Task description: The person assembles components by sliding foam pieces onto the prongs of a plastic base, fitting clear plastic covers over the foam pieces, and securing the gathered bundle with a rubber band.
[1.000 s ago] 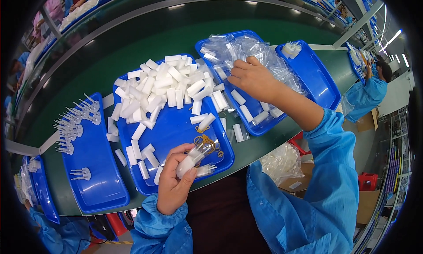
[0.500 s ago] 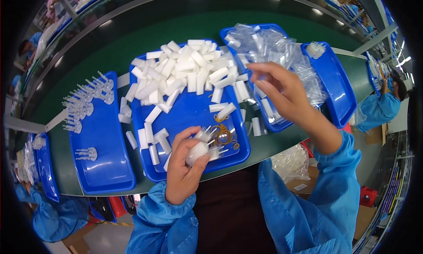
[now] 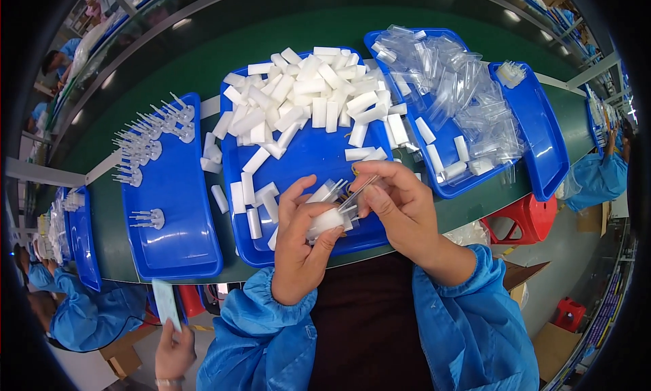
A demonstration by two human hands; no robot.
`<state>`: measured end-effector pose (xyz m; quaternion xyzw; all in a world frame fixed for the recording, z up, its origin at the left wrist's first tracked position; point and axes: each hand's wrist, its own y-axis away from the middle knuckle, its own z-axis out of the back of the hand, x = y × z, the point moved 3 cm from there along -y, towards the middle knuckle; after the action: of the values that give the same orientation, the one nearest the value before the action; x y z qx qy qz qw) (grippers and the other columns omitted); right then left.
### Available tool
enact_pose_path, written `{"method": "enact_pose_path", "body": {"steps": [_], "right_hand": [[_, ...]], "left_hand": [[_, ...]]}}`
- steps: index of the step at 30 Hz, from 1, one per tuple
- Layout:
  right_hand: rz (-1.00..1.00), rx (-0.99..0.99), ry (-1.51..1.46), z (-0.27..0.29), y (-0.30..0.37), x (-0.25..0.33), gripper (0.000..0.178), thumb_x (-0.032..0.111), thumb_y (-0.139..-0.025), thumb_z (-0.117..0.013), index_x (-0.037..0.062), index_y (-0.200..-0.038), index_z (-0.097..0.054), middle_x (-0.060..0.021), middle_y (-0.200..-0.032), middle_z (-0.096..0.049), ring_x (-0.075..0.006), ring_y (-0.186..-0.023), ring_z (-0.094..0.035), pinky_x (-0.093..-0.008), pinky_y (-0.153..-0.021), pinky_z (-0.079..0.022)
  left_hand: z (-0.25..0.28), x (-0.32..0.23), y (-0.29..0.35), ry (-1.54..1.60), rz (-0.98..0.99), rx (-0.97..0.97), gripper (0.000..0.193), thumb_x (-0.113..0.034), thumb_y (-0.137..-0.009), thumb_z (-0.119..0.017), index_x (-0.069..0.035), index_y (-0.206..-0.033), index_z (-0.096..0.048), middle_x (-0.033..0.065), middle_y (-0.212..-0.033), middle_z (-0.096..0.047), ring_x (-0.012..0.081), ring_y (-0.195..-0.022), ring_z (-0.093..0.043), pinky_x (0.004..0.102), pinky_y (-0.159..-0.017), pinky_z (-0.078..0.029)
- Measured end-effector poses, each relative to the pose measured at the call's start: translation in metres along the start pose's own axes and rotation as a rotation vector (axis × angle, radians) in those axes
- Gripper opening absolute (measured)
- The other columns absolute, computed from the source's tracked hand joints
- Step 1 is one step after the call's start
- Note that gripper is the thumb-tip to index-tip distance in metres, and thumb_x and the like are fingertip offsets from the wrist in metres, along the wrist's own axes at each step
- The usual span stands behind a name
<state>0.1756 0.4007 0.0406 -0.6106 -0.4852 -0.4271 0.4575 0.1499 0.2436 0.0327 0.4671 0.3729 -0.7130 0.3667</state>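
My left hand (image 3: 302, 238) is closed around a white foam piece (image 3: 328, 221) and clear plastic parts with thin prongs (image 3: 333, 191). Close beside it, my right hand (image 3: 405, 211) pinches a thin clear plastic piece (image 3: 359, 196) against the pronged end; its exact shape is partly hidden by the fingers. Both hands are over the near edge of the middle blue tray (image 3: 245, 252). White foam pieces (image 3: 308, 86) are heaped at that tray's far end, with several scattered nearer.
Clear plastic sleeves (image 3: 444, 79) fill the right blue tray (image 3: 451, 187). A narrower blue tray (image 3: 548, 153) beyond holds pronged parts (image 3: 510, 73). The left blue tray (image 3: 173, 255) carries clear pronged discs (image 3: 139, 143). At lower left, another person's hand (image 3: 174, 356) holds a pale blue card (image 3: 165, 301).
My right hand came from the sleeve tray down to my left hand and now pinches a clear piece there. The view shifted slightly. Another person's hand with a card appeared at lower left.
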Motion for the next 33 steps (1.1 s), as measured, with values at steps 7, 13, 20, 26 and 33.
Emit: {"method": "enact_pose_path", "body": {"steps": [7, 13, 20, 26, 33], "right_hand": [[-0.088, -0.070, -0.162, 0.000, 0.003, -0.013, 0.026, 0.009, -0.091, -0.054, -0.0002, -0.115, -0.053, -0.0059, -0.094, -0.059, -0.0079, -0.078, -0.056, -0.0207, -0.072, -0.047], [-0.097, -0.081, -0.174, 0.002, 0.005, -0.016, 0.024, 0.007, -0.089, -0.056, -0.0009, -0.111, -0.053, -0.0080, -0.095, -0.061, -0.0109, -0.082, -0.059, -0.0222, -0.074, -0.048], [-0.053, -0.099, -0.222, -0.001, 0.007, -0.016, 0.019, 0.004, -0.088, -0.057, -0.0022, -0.106, -0.054, -0.0105, -0.096, -0.061, -0.0138, -0.083, -0.061, -0.0247, -0.074, -0.050], [-0.012, -0.080, -0.093, -0.002, 0.008, -0.014, 0.018, 0.001, -0.086, -0.057, -0.0031, -0.104, -0.054, -0.0114, -0.098, -0.061, -0.0148, -0.085, -0.062, -0.0248, -0.075, -0.051], [-0.052, -0.085, -0.175, -0.003, 0.006, -0.018, 0.019, 0.001, -0.086, -0.058, -0.0031, -0.104, -0.054, -0.0101, -0.097, -0.061, -0.0128, -0.085, -0.061, -0.0240, -0.074, -0.050]], "left_hand": [[0.000, 0.000, 0.002, -0.040, -0.017, -0.018, 0.020, -0.006, -0.081, -0.061, -0.002, -0.101, -0.056, 0.0173, -0.130, -0.036, 0.0266, -0.098, -0.051, 0.0335, -0.080, -0.046], [-0.001, 0.005, 0.001, -0.024, -0.015, -0.019, 0.019, -0.009, -0.083, -0.060, -0.002, -0.100, -0.056, 0.0174, -0.129, -0.036, 0.0272, -0.098, -0.051, 0.0342, -0.081, -0.045], [-0.002, 0.003, 0.003, 0.113, 0.085, -0.028, 0.015, -0.015, -0.089, -0.055, -0.003, -0.097, -0.056, 0.0183, -0.125, -0.037, 0.0267, -0.098, -0.051, 0.0347, -0.083, -0.043], [-0.002, 0.005, 0.002, 0.050, 0.055, -0.044, 0.016, -0.018, -0.091, -0.053, -0.003, -0.095, -0.056, 0.0164, -0.115, -0.045, 0.0276, -0.106, -0.046, 0.0345, -0.084, -0.040], [-0.002, 0.005, 0.000, 0.037, 0.028, -0.020, 0.017, -0.017, -0.092, -0.049, -0.002, -0.091, -0.056, 0.0143, -0.096, -0.052, 0.0291, -0.113, -0.041, 0.0354, -0.088, -0.036]]}}
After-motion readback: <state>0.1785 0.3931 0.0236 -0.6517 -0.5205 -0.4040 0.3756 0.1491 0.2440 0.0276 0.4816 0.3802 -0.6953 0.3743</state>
